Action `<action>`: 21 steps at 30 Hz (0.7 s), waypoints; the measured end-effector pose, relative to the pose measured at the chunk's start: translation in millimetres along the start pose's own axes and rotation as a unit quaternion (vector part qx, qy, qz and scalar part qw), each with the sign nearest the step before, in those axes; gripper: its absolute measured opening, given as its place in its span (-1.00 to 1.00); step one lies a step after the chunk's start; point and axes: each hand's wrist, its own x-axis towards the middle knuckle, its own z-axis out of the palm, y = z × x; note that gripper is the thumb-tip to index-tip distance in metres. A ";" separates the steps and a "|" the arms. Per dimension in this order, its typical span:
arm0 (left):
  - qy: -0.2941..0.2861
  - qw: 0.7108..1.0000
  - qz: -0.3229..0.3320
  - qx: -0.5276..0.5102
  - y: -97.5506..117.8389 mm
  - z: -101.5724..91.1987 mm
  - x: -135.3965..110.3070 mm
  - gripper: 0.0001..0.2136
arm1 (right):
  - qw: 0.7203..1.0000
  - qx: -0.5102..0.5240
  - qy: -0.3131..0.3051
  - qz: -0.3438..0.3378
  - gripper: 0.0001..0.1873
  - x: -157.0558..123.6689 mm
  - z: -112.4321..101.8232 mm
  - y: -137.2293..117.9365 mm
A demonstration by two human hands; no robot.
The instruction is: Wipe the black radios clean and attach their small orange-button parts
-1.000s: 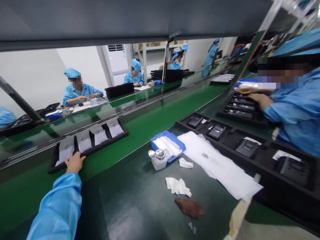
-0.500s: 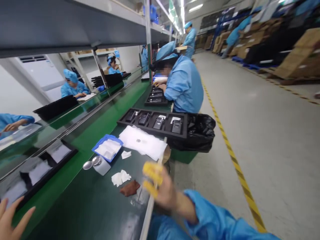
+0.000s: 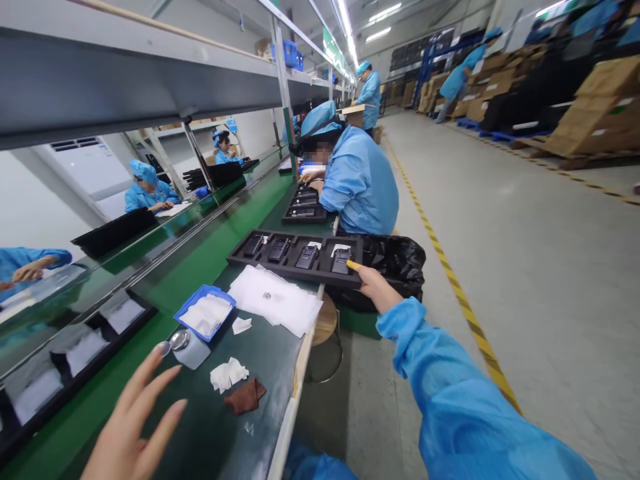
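Note:
My right hand [image 3: 377, 288], with yellow finger covers on its fingertips, reaches out and grips the near right corner of a black foam tray [image 3: 320, 274]. Several black handheld devices lie in the tray's compartments, and the rightmost device [image 3: 341, 261] is right beside my fingertip. Some of my right fingers are hidden behind the tray's edge. Over the bench at lower left, my left hand [image 3: 137, 417] is spread and empty. Its index fingertip overlaps the round lid of a white dispenser bottle [image 3: 193, 353]; I cannot tell whether it touches.
White sheets [image 3: 275, 300] lie before the tray. Nearer are a blue basket [image 3: 227, 303] with white wipes, crumpled tissue [image 3: 229, 375] and a brown cloth [image 3: 246, 397]. Another black tray [image 3: 65, 393] sits left. A black bag [image 3: 400, 260] hangs beside a co-worker [image 3: 363, 177]. A shelf [image 3: 150, 73] overhangs the left.
My right hand has moved forward from the bench's near edge to the tray and taken hold of its corner. My left hand has come further into view, moving right towards the bottle.

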 end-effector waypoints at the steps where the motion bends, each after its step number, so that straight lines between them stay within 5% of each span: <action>1: -0.022 0.999 0.002 -0.038 19.3 8.2 6.0 -0.66 | 1.000 0.009 -0.001 0.000 -0.62 -0.9 2.4 -5.0; 4: -0.101 0.977 -0.023 -0.188 66.1 40.6 31.8 -0.65 | 0.999 0.033 -0.011 -0.010 -0.74 -9.1 7.2 -23.3; 6: -0.155 0.915 -0.114 -0.355 87.7 68.5 54.4 -0.59 | 0.999 0.045 -0.021 -0.023 -0.87 -20.3 9.1 -35.1; 7: -0.169 0.855 -0.202 -0.446 96.3 83.4 66.8 -0.58 | 0.998 0.049 -0.026 -0.030 -0.87 -27.6 9.4 -40.4; 13: -0.166 0.731 -0.323 -0.577 137.6 156.3 141.2 -0.68 | 0.996 0.041 -0.040 -0.068 -0.82 -81.4 -7.6 -61.9; 17: -0.135 0.666 -0.339 -0.651 163.3 174.5 168.5 -0.68 | 0.992 0.007 -0.040 -0.118 -0.87 -112.2 -35.4 -54.1; 21: -0.098 0.632 -0.338 -0.690 180.3 174.8 167.2 -0.69 | 0.985 -0.035 -0.021 -0.165 -0.88 -126.1 -78.9 -30.4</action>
